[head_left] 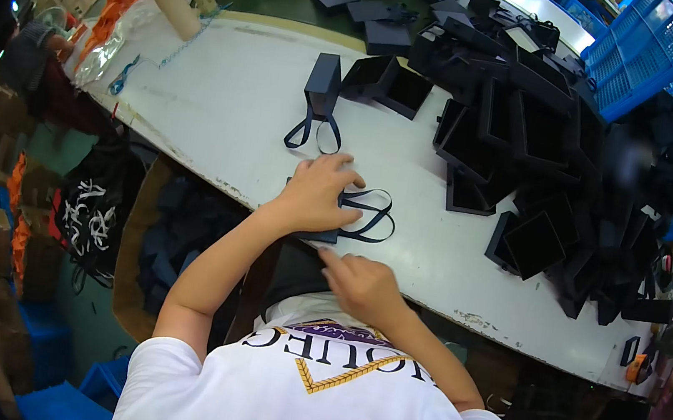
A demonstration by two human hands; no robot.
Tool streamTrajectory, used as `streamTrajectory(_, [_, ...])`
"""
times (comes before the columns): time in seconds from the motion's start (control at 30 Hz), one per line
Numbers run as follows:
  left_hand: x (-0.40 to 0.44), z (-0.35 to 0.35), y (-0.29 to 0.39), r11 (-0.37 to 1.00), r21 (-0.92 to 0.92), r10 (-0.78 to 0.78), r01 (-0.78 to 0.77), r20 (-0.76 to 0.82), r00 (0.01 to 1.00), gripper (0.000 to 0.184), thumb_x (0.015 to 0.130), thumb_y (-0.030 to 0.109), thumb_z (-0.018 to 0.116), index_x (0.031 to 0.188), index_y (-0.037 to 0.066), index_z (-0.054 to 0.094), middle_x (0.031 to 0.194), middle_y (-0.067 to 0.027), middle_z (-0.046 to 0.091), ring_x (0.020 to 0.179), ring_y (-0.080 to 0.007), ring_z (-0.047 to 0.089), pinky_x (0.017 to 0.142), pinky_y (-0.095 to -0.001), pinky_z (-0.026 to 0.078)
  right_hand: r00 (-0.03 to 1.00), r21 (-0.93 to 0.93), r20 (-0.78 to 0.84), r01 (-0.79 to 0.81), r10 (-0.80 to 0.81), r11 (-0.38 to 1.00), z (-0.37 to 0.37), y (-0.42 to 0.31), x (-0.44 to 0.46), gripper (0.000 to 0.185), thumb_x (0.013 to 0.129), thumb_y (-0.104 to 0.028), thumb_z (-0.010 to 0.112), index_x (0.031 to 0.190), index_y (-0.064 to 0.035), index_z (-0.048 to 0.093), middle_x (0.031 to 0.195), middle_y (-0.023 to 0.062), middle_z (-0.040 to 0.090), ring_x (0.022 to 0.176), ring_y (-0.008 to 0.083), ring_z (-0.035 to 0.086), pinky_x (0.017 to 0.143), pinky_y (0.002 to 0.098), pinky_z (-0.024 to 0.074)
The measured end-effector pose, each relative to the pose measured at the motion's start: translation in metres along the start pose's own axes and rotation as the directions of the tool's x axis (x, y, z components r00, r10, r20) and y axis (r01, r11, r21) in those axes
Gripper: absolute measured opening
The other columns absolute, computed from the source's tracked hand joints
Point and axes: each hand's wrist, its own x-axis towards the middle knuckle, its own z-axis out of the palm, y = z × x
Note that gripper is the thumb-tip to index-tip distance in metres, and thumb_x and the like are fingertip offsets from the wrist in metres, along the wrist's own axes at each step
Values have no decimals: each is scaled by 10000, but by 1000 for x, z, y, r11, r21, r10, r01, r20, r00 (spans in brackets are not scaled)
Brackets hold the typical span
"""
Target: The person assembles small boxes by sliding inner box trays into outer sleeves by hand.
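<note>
My left hand [317, 197] lies over a dark navy box [319, 236] near the table's front edge, covering most of it. Its thumb and fingers are spread apart, beside two navy ribbon loops [378, 215] that stick out to the right. My right hand [362, 287] is just below, at the table edge, fingers stretched toward the box's near side; whether they touch it is unclear. Beyond my left hand stands another navy box [323, 82] with ribbon loops toward me. Next to it are open black box parts [387, 82].
A large pile of open black boxes [523, 124] covers the table's right side. Blue plastic crates [637, 54] stand behind it. A bottle [171, 1] is at the far left. Below the table's left edge is a carton [138, 253] of dark pieces. More flat boxes [369, 11] lie on a green surface.
</note>
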Motion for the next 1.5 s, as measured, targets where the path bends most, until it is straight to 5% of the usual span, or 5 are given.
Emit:
streamTrajectory(0.43, [-23,-26,-13,786,-616,-32,-43,-110,993,191,808,126,750,899,11,627,1396,-194,615,1278,-366,586,1085,-411,442,999,-67,21,-44,45,997,33,15,1,525,855,-93,648,1373,-15,610,701,80,614,560,249,633,499,397,505])
streamTrajectory(0.63, [-81,-36,-14,996,26,-81,82,-24,996,370,674,142,895,772,31,556,1544,-237,474,1315,-413,548,1042,-444,475,996,25,-21,-84,84,996,13,10,9,375,894,-102,717,1253,-9,664,739,96,657,603,269,656,542,394,516])
streamTrajectory(0.9, [-76,-7,-27,989,-147,-8,-7,-106,994,464,612,89,941,716,36,492,1554,-252,457,1279,-419,571,971,-420,530,765,-459,-634,-261,-108,849,-195,65,72,194,840,21,732,1025,-29,700,930,108,690,844,320,661,720,402,542])
streamTrajectory(1.2, [-70,2,-28,981,-187,28,-58,-161,987,496,594,98,958,747,63,487,1547,-272,454,1345,-449,517,1056,-451,493,942,-722,-328,-199,-74,663,-261,132,117,171,806,-32,770,950,-29,677,1245,148,644,1307,374,548,1069,476,440])
streamTrajectory(1.5, [-82,-7,-54,985,-170,-61,16,-264,963,442,605,101,931,805,21,545,1525,-294,455,1257,-469,545,1049,-477,476,962,-362,-23,246,-273,899,-153,11,59,224,708,-31,680,924,19,647,1078,151,655,1012,325,661,845,400,572])
